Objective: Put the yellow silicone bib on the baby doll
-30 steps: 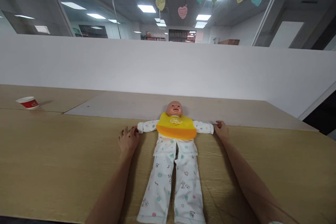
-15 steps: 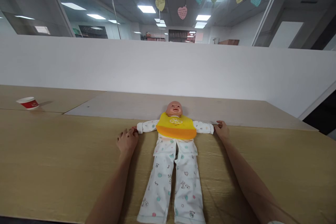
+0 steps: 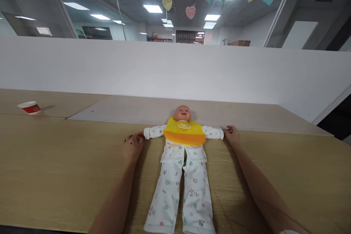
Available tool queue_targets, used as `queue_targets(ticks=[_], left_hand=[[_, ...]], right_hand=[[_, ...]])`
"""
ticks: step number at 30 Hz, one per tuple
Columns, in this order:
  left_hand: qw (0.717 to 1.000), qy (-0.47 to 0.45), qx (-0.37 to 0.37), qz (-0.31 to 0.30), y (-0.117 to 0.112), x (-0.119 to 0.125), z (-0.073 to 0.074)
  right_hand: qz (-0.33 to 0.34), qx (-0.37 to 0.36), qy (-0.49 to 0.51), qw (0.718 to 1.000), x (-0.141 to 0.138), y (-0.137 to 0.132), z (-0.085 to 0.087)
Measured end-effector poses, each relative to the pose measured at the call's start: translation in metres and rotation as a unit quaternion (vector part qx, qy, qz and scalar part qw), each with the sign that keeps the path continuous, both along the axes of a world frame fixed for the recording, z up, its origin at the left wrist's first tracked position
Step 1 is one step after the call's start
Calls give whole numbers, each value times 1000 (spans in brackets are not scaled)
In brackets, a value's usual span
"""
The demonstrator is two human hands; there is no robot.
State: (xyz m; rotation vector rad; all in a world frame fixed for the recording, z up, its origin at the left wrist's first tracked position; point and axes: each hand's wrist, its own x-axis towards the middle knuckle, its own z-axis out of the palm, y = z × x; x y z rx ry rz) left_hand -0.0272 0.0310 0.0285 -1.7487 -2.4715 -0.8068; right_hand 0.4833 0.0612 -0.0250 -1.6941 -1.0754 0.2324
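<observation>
A baby doll [image 3: 182, 113] lies on its back on the table, arms stretched out to both sides. Over its chest is a yellow and orange bib [image 3: 184, 131] with a citrus slice drawn on it. The doll wears a white printed top [image 3: 171, 152] and white printed trousers [image 3: 167, 193]. At the cuff on the image's left, my left hand [image 3: 133, 145] is closed on the doll's small hand. My right hand [image 3: 232, 136] pinches the doll's other hand at the opposite cuff; the fingers partly cover it.
A red and white paper cup [image 3: 30, 108] stands at the far left of the brown table [image 3: 60, 168]. Behind the table rises a white wall [image 3: 164, 69] with glass above it, dotted with heart-shaped notes [image 3: 190, 12]. A greyish board [image 3: 131, 108] lies along the back.
Both hands stay at the doll's cuffs. Only a very slight shift of the view shows.
</observation>
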Motion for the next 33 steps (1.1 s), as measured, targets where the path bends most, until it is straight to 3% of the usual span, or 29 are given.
queue_targets(ticks=[4,9,26,33], left_hand=[[999,35,22,-32,0,1,-1],[999,26,7,-19,-2,4,-1],[999,31,-29,-28,0,4,-4],[998,38,-51,-16,-2,8,-1]], right_hand=[[-20,6,12,1000,1,-1,0],[-33,36,28,998,1,-1,1],[8,-8,-11,1000,0,1,-2],[-4,-28,-38,999,-3,-1,1]])
